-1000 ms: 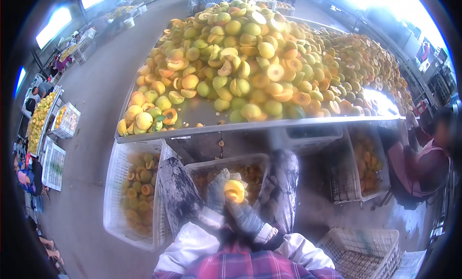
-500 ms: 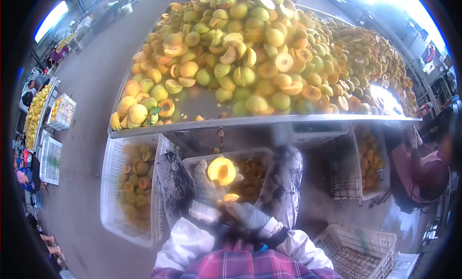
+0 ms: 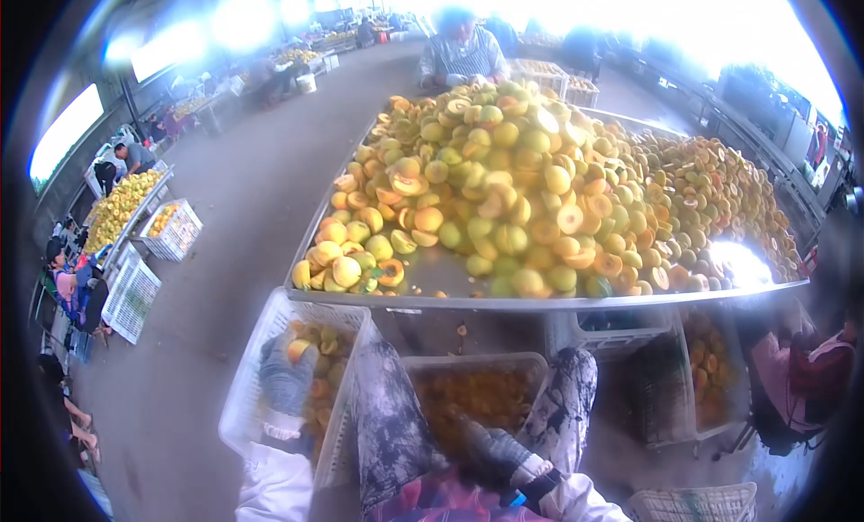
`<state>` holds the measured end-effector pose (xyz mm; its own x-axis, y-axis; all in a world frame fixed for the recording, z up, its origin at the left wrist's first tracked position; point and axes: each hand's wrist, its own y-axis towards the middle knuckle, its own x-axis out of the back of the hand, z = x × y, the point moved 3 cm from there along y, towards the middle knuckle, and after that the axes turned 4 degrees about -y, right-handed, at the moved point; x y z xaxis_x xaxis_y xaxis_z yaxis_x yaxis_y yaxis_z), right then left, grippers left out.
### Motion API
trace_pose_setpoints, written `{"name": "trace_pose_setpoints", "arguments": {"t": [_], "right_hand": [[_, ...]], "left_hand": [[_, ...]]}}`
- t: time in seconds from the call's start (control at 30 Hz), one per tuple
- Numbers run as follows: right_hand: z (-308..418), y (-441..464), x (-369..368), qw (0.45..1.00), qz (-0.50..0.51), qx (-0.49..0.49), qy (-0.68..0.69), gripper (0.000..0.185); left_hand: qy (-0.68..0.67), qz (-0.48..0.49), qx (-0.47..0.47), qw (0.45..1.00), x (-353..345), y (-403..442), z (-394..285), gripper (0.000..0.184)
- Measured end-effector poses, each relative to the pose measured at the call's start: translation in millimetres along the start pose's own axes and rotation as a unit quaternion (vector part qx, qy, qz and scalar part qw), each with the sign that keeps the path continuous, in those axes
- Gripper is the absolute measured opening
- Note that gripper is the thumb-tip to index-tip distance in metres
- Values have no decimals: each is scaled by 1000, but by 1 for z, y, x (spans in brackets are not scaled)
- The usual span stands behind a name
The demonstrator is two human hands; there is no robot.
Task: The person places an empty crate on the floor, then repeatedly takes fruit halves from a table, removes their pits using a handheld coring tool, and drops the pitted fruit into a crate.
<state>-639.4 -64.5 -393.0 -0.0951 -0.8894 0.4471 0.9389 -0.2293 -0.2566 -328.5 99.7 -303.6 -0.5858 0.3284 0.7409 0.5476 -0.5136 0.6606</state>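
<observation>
My left hand [image 3: 288, 378], in a grey glove, is over the white crate [image 3: 245, 378] to the left of my knees. Its fingers are closed around an orange peach half [image 3: 299, 350]. More peach halves [image 3: 328, 342] lie in that crate. My right hand [image 3: 498, 452], gloved too, is low over my lap, close to the near side of the bin [image 3: 540, 367] between my knees. Its fingers look curled, but blur and shade hide what they hold. Dark orange-brown pieces [image 3: 477, 396] fill the bin.
Ahead stands a metal table [image 3: 540, 302] heaped with peach halves [image 3: 504, 180]. A person [image 3: 463, 54] is at its far side, another [image 3: 801, 369] at the right. More crates [image 3: 621, 337] sit under the table; another crate [image 3: 697, 504] stands at lower right.
My left hand has gone from above the middle bin to the left crate, carrying a peach half. My right hand stays near my lap. The view has tilted up and turned left.
</observation>
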Motion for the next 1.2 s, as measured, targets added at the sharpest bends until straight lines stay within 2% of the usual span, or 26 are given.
{"name": "trace_pose_setpoints", "arguments": {"t": [0.03, 0.07, 0.1, 0.17, 0.23, 0.3, 0.33, 0.37, 0.4, 0.43, 0.47, 0.53, 0.57, 0.63, 0.67, 0.73, 0.77, 0.83, 0.97, 1.0, 1.03, 1.07, 1.1, 1.13, 1.17, 1.2], "right_hand": [[-2, 0, 3, 997, 16, -56, 43, 64], [-5, 1, 3, 989, 33, -114, 89, 56], [-17, 3, -8, 989, 33, -112, 93, 56], [-60, 11, -34, 911, 28, -224, 346, 40], [-45, 12, -20, 923, 19, -219, 316, 40], [-37, 9, -14, 930, 13, -220, 295, 44], [-38, 10, -8, 938, -19, -202, 282, 43], [-42, 13, -4, 944, -52, -184, 269, 43], [-65, 17, -20, 951, -92, -142, 259, 42], [-74, 18, -27, 950, -92, -143, 262, 42], [-78, 22, -30, 960, -84, -140, 226, 36], [-79, 29, -24, 967, -78, -138, 198, 35], [-69, 27, -12, 951, -94, -147, 255, 36], [-48, 21, 7, 904, -125, -168, 373, 38], [-40, 23, 14, 899, -125, -174, 382, 38], [-33, 25, 24, 882, -87, -261, 382, 39], [-40, 25, 17, 880, -91, -260, 387, 39], [-50, 29, 2, 900, -62, -177, 393, 39], [-23, 16, 23, 890, -25, -185, 416, 44], [-6, 8, 27, 814, -15, -171, 555, 45], [6, 4, 28, 719, -4, -150, 679, 46], [-2, 5, 27, 791, -27, -118, 600, 40], [-30, 15, 15, 896, -110, -58, 426, 37], [-34, 21, 11, 954, -187, 4, 233, 34], [-47, 25, 4, 945, -218, -18, 244, 32], [-35, 15, 15, 936, -242, 17, 256, 32]], "left_hand": [[-191, 51, 67, 978, -4, 4, 18, 40], [-165, 20, 60, 984, -3, 8, 25, 42], [-162, 20, 57, 985, -8, 13, 25, 42], [-281, 15, 61, 958, -6, 48, -1, 42], [-329, -24, 8, 944, -4, 91, -48, 39], [-335, 2, -32, 942, -25, 134, -95, 35], [-322, 46, -41, 945, -42, 153, -117, 35], [-227, 162, -51, 959, -70, 174, -134, 45], [-136, 215, -58, 965, -94, 192, -152, 53], [-43, 263, -65, 962, -115, 204, -168, 60], [-42, 265, -68, 961, -130, 211, -179, 60], [71, 342, -82, 933, -162, 219, -195, 73], [73, 344, -88, 932, -178, 224, -198, 73], [-13, 487, -60, 871, -209, 219, -199, 77], [-60, 483, -43, 873, -192, 218, -203, 77], [-105, 438, -56, 891, -176, 209, -208, 71], [-131, 429, -63, 892, -162, 205, -212, 69], [-180, 301, -134, 927, -186, 184, -201, 64], [-221, 261, -161, 926, -134, 171, -214, 63], [-379, 298, -56, 874, -124, 164, -209, 62], [-523, 321, 51, 788, -115, 157, -205, 61], [-616, 343, 143, 695, -107, 147, -201, 56], [-701, 328, 258, 579, -67, 135, -204, 49], [-699, 328, 261, 579, -43, 123, -205, 49], [-762, 332, 299, 468, -24, 107, -208, 49], [-810, 331, 338, 348, -8, 87, -209, 48]]}}
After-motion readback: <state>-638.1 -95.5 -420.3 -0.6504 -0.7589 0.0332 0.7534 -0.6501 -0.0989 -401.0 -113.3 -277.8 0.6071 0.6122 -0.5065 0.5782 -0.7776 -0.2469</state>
